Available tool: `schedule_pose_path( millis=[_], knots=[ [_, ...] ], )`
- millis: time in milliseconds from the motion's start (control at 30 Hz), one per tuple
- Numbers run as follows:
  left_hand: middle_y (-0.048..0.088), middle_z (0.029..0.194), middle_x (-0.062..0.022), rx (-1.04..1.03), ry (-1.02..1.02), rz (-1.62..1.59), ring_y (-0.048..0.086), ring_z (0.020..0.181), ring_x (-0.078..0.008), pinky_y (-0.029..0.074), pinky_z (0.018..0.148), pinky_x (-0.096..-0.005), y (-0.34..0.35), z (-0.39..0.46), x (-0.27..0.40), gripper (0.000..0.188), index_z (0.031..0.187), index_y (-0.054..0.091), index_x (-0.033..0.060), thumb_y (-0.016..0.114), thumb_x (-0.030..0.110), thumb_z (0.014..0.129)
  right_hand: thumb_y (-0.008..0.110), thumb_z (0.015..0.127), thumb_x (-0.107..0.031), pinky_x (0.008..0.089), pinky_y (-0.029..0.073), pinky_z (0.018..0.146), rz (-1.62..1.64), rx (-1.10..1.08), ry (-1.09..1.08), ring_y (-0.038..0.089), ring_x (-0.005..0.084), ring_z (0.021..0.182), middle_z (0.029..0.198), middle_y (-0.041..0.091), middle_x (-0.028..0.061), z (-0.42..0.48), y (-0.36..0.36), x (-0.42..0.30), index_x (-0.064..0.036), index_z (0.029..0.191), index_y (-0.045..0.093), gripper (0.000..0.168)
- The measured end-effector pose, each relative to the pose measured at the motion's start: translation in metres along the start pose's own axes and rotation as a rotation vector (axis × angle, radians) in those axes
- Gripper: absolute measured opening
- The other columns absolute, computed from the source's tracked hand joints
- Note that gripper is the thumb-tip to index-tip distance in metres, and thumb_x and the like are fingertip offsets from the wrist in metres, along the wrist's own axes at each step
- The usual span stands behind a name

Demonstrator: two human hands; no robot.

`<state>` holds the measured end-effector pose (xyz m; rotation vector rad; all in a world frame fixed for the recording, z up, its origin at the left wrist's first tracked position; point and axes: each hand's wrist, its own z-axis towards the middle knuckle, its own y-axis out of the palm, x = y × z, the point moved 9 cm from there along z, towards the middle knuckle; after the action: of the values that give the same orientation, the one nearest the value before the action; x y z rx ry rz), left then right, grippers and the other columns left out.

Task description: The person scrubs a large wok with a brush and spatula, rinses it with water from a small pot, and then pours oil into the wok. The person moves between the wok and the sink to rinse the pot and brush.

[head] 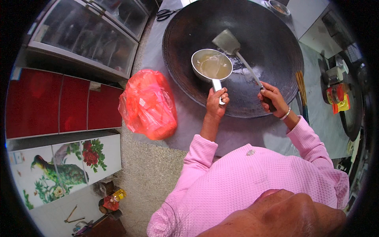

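My left hand (217, 102) grips the pale handle of a metal ladle (212, 63), whose round bowl holds cloudy, yellowish liquid. The ladle is over the near left part of a large dark wok (266, 32). In my right hand (273, 99) is the dark grip of a metal wok spatula (228, 41). Its flat blade lies beyond the ladle's rim, above the wok's middle, and a thin clear stream seems to run between blade and ladle. A little liquid shines at the wok's bottom.
A red plastic bag (149, 106) stands left of the wok on the grey counter (237, 133). Black-handled scissors (164, 14) lie at the far left. A bamboo brush (301, 89) leans at the wok's right rim. Behind is a bowl (279, 7); jars (336, 94) stand far right.
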<state>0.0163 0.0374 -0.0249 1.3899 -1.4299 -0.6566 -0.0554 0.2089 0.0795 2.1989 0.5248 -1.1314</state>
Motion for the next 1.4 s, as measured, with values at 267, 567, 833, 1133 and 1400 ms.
schedule_pose_path(
  millis=[267, 567, 833, 1133, 1400],
  knots=[
    [0.053, 0.083, -0.0106, 0.025, 0.002, 0.009, 0.046, 0.058, -0.0102, 0.039, 0.044, -0.0217, 0.000, -0.002, 0.000, 0.020, 0.102, 0.042, 0.0051, 0.046, -0.005, 0.085, 0.052, 0.085, -0.020, 0.0151, 0.038, 0.034, 0.423, 0.061, 0.490, 0.047, 0.0048, 0.049, 0.073, 0.053, 0.0050, -0.036, -0.027, -0.013, 0.005, 0.093, 0.052, 0.027],
    [0.053, 0.083, -0.0105, 0.026, 0.001, 0.042, 0.046, 0.057, -0.0102, 0.039, 0.044, -0.0217, 0.007, -0.003, 0.001, 0.018, 0.101, 0.042, 0.0039, 0.047, -0.004, 0.085, 0.050, 0.087, -0.024, 0.0168, 0.038, 0.034, 0.342, 0.046, 0.324, 0.048, 0.0061, 0.049, 0.074, 0.055, 0.0060, 0.078, -0.050, 0.044, -0.005, 0.082, 0.048, 0.019],
    [0.053, 0.084, -0.0104, 0.019, 0.011, 0.029, 0.045, 0.056, -0.0101, 0.039, 0.044, -0.0217, 0.004, -0.005, 0.004, 0.018, 0.101, 0.042, 0.0030, 0.048, -0.005, 0.085, 0.044, 0.090, -0.021, 0.0190, 0.037, 0.034, 0.144, -0.085, -0.024, 0.048, 0.0068, 0.047, 0.069, 0.052, 0.0013, 0.098, -0.010, 0.026, -0.006, 0.110, 0.044, 0.024],
    [0.054, 0.085, -0.0107, -0.011, -0.007, 0.011, 0.046, 0.058, -0.0108, 0.039, 0.045, -0.0218, 0.003, -0.003, 0.002, 0.018, 0.101, 0.043, 0.0023, 0.048, -0.005, 0.084, 0.044, 0.090, -0.017, 0.0217, 0.036, 0.031, -0.070, -0.109, -0.053, 0.047, 0.0086, 0.041, 0.069, 0.051, 0.0017, 0.008, 0.017, 0.001, -0.004, 0.132, 0.033, 0.046],
    [0.054, 0.083, -0.0108, -0.009, -0.002, 0.018, 0.047, 0.059, -0.0113, 0.039, 0.045, -0.0219, 0.002, -0.001, -0.001, 0.016, 0.099, 0.044, 0.0020, 0.047, -0.005, 0.085, 0.049, 0.087, -0.020, 0.0173, 0.037, 0.034, 0.230, 0.059, 0.289, 0.046, 0.0052, 0.047, 0.071, 0.052, 0.0010, -0.023, -0.027, -0.005, -0.001, 0.100, 0.048, 0.022]
  ],
)
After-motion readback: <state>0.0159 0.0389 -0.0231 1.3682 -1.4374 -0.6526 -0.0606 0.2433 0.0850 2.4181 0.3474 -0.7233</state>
